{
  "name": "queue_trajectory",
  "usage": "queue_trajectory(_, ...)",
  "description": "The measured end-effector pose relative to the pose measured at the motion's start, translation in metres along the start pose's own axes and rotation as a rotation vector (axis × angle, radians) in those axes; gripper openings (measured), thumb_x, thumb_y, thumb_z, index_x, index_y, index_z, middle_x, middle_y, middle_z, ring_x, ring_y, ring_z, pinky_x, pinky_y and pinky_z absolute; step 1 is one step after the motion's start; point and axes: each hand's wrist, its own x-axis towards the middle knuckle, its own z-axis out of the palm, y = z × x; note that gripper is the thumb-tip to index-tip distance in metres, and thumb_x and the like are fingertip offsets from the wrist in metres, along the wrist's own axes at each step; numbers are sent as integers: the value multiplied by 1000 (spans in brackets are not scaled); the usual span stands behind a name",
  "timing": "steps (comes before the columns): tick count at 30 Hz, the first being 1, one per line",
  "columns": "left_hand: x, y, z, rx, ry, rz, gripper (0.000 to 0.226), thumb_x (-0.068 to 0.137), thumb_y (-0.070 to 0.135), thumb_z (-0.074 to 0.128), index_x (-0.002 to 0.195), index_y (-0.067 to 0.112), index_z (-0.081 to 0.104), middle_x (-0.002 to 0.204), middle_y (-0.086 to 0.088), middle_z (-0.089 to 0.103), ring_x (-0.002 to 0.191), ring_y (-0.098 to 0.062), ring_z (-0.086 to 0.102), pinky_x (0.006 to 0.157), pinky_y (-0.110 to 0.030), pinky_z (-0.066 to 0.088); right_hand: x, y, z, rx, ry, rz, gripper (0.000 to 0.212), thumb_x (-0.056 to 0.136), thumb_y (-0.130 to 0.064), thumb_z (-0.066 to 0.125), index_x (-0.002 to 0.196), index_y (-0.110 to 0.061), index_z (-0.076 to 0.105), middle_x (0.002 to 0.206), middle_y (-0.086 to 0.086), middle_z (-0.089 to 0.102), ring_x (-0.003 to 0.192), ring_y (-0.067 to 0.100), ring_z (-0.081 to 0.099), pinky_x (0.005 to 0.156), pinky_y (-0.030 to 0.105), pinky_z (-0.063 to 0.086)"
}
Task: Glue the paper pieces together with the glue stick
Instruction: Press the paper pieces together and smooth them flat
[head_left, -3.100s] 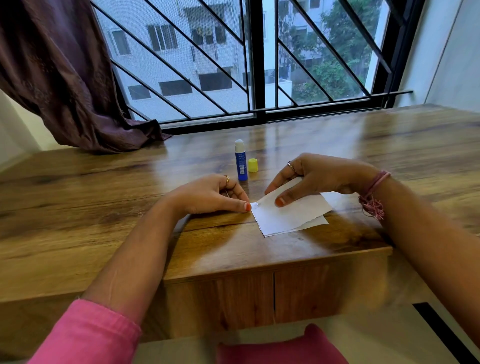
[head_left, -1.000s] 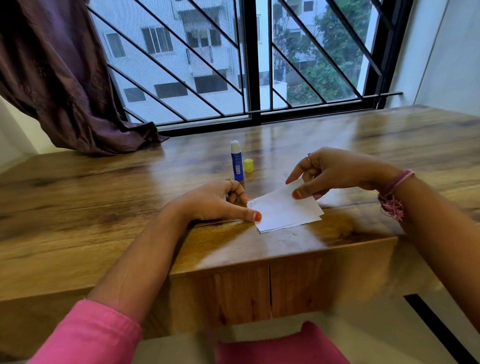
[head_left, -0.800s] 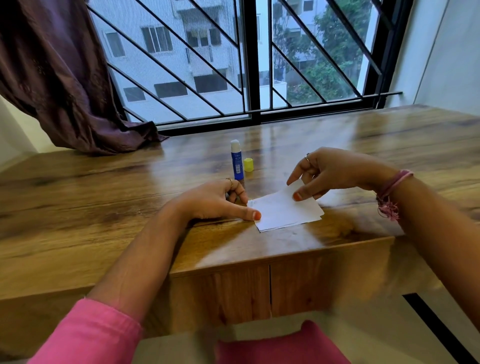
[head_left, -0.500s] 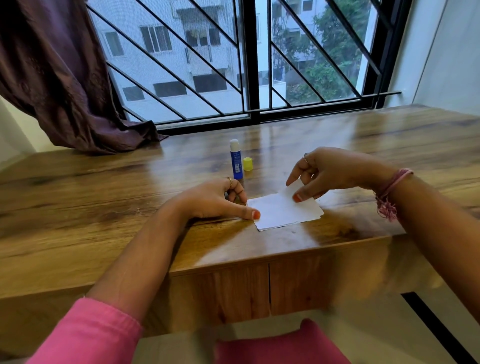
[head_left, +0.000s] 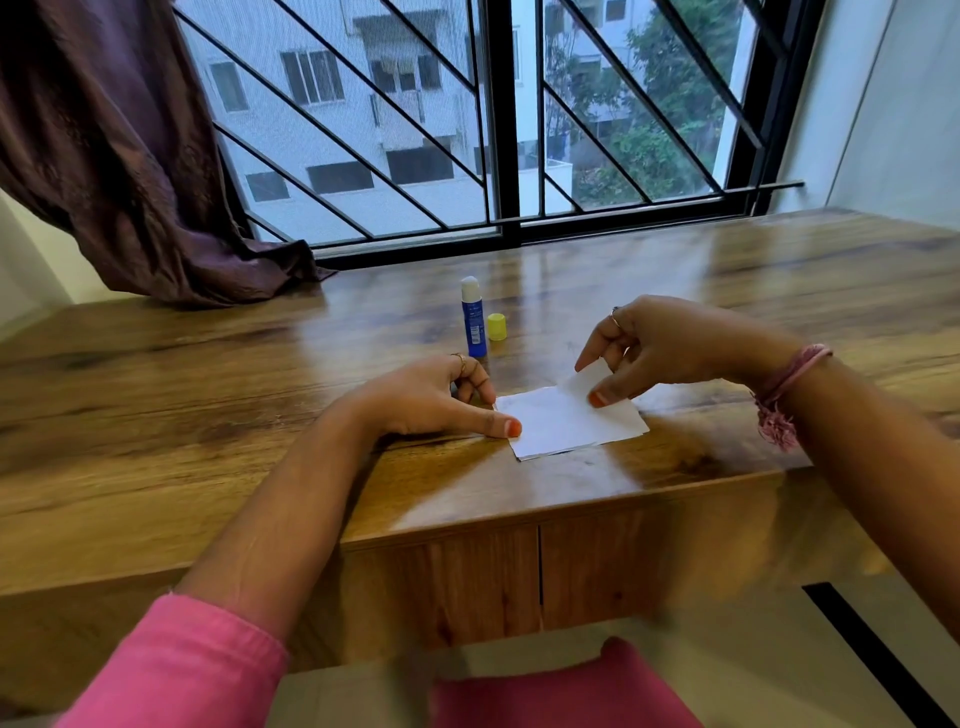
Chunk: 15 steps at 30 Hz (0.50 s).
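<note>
With the uncapped glue stick (head_left: 471, 319) standing aside on the desk (head_left: 208, 405), the left hand (head_left: 431, 397) is pinning the paper pieces (head_left: 566, 423) with its fingertip while the right hand (head_left: 660, 348) is pinching the top sheet's corner, so pressing apparently remains.

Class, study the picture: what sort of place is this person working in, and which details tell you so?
Probably a room in a home, several floors up. A wooden desk stands against a barred window with a curtain, and an apartment block stands outside.

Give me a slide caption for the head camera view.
Left hand pins white paper pieces; right hand lifts a corner.
</note>
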Motion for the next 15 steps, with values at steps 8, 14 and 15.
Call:
queue_trajectory(8,-1,-1,0,-8,17,1,50,56,54,78,91,23,61,75,3,51,60,-6,43,57,-23,38,-1,-1,1,-117,45,-45,38,66,-27,84,100,-22,69,69,0,62,58,13,55,62,29,48)
queue_trajectory(14,-1,-1,0,-75,-8,14,44,68,38,81,99,14,61,67,8,47,51,-1,40,49,-12,39,-12,-9,4,-349,134,-123,46,72,-37,78,113,-25,62,98,-7,64,81,8,62,75,24,49)
queue_trajectory(15,-1,-1,0,-87,-12,19,43,70,36,80,100,14,60,66,9,45,52,-1,40,49,-12,39,-15,-9,4,-396,170,-158,43,75,-38,75,115,-26,62,103,-8,60,84,8,61,73,18,45)
